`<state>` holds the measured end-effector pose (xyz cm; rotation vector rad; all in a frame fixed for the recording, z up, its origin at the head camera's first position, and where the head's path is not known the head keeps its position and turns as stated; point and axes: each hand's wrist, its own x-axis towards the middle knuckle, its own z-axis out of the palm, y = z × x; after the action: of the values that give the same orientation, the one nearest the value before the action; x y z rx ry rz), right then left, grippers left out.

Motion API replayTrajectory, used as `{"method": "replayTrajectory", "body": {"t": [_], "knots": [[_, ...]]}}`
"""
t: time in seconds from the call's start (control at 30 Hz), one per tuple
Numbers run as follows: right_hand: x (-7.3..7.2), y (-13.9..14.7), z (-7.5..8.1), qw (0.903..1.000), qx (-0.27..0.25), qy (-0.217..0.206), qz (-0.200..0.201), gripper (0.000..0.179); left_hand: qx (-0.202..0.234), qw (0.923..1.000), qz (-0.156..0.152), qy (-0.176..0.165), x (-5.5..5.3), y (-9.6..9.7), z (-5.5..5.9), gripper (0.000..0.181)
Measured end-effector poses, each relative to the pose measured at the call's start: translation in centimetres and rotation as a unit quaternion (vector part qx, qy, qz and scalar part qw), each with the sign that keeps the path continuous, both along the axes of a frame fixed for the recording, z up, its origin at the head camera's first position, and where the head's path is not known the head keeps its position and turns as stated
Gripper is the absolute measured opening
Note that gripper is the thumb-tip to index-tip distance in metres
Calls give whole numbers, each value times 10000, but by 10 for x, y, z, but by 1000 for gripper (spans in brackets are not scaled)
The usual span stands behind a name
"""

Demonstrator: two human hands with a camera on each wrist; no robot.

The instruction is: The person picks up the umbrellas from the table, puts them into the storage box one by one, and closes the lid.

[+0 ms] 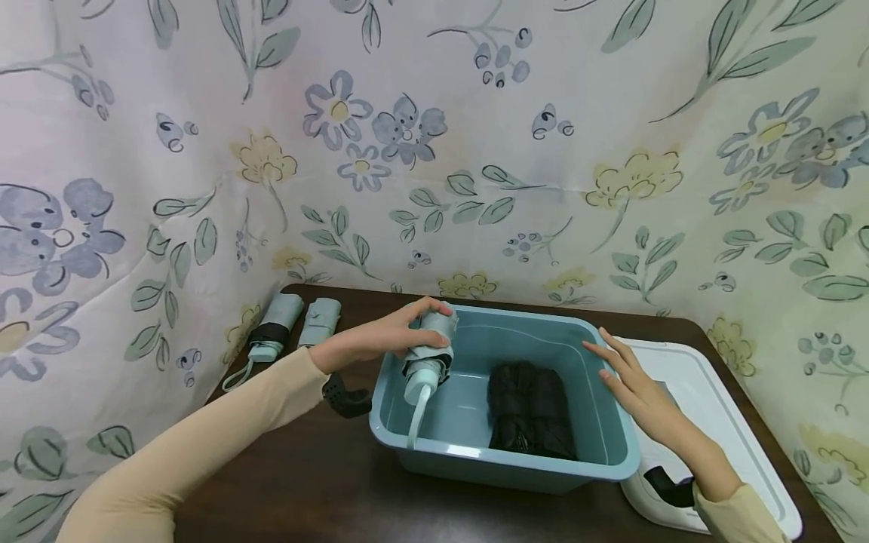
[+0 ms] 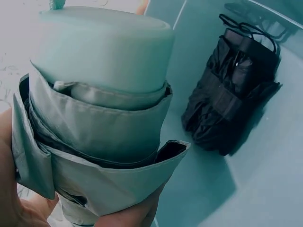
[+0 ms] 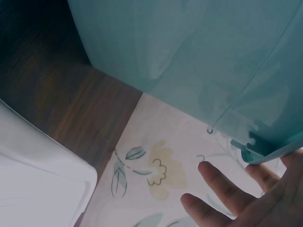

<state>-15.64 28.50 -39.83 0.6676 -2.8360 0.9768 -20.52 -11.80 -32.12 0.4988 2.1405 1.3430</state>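
My left hand (image 1: 390,332) grips a pale grey-green folded umbrella (image 1: 426,369) over the left side of a blue plastic bin (image 1: 502,456). The umbrella's rounded handle end points down toward the bin's front rim, and a wrist strap (image 1: 418,418) hangs from it. In the left wrist view its loose fabric folds (image 2: 99,127) wrap the shaft below the handle. Black folded umbrellas (image 1: 529,407) lie side by side on the bin floor, right of centre. Fingers spread, my right hand (image 1: 638,392) rests at the bin's right rim; in the right wrist view its fingers (image 3: 227,187) extend beside the outer wall.
Two more grey-green folded umbrellas, one with a black band (image 1: 271,332) and one plainer (image 1: 320,320), lie at the table's back left. A white lid (image 1: 720,407) lies right of the bin on the dark wooden table (image 1: 292,483). Floral cloth (image 1: 475,151) hangs behind.
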Motion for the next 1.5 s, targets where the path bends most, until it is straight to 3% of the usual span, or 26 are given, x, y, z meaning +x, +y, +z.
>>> {"method": "replayTrajectory", "body": {"t": [0.43, 0.77, 1.17, 1.5], "knots": [[3, -2, -4, 10000, 34, -24, -74, 45, -196, 9985, -430, -292, -3, 32, -19, 51], [3, -2, -5, 10000, 44, 29, -62, 45, -46, 9968, -225, -763, -7, 51, -35, 54], [1, -1, -2, 10000, 64, 7, -20, 45, -169, 9960, -77, -877, -11, 65, -46, 53], [-1, 1, -1, 10000, -42, -38, -56, 45, -510, 9948, -358, -803, -19, 75, -48, 55]]}}
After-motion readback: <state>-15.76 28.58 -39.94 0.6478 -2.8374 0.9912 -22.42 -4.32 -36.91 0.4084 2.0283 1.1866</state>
